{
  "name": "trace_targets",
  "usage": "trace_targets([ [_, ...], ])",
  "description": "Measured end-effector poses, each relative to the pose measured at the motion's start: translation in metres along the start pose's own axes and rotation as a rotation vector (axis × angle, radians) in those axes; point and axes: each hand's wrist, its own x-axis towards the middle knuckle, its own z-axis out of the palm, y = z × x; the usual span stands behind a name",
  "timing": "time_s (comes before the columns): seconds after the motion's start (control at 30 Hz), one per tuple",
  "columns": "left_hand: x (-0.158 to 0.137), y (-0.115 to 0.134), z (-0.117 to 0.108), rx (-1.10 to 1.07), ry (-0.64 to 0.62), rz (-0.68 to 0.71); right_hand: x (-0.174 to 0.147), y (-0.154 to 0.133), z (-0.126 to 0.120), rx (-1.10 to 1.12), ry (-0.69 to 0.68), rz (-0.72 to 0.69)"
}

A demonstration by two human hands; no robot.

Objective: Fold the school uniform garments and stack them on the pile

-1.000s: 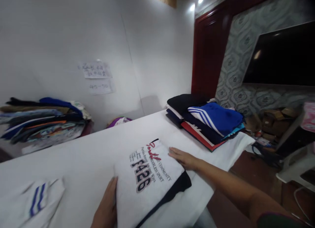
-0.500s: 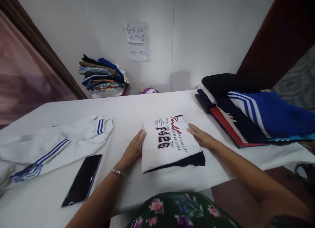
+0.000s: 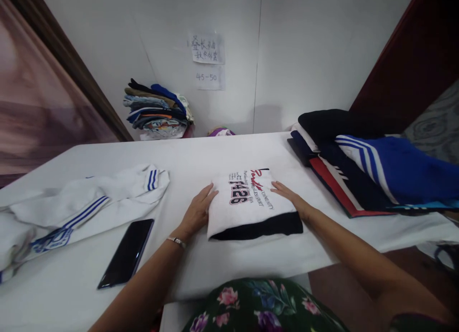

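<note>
A folded white top [image 3: 229,217] with black and red printing and a black band along its near side lies in front of me. At its left edge is my left hand [image 3: 199,210], closed on the cloth, thumb side over the border. My right hand [image 3: 292,198] holds the opposite edge, its fingertips on the printed side; its thumb and the undersides of both hands are hard to see. The fabric bulges slightly between the hands.
On the left lie a white garment with blue stripes [image 3: 125,188] and a black phone [image 3: 127,253]. Folded clothes are heaped at the right [image 3: 358,174], and another clothes stack [image 3: 158,110] stands beyond the table's far edge. Paper notes [image 3: 208,59] hang on the wall.
The white top's near edge has shifted away from me and more of its black band shows. Both hands stay at its sides. The whole view has shifted slightly.
</note>
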Motion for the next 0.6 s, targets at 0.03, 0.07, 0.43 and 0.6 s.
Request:
trace_targets([
  [0.03, -0.001, 0.000, -0.001, 0.000, -0.026, -0.010, -0.004, -0.002, -0.004, -0.007, -0.017, -0.011],
  [0.07, -0.002, 0.001, -0.002, -0.009, -0.057, -0.026, -0.008, -0.003, -0.009, -0.008, -0.032, -0.010],
  [0.43, -0.007, 0.022, -0.010, -0.112, -0.156, -0.199, -0.016, -0.043, -0.012, 0.401, -0.036, 0.365],
  [0.6, -0.003, 0.029, -0.013, -0.433, -0.090, -0.613, -0.014, -0.056, -0.021, 0.783, -0.030, 0.707],
])
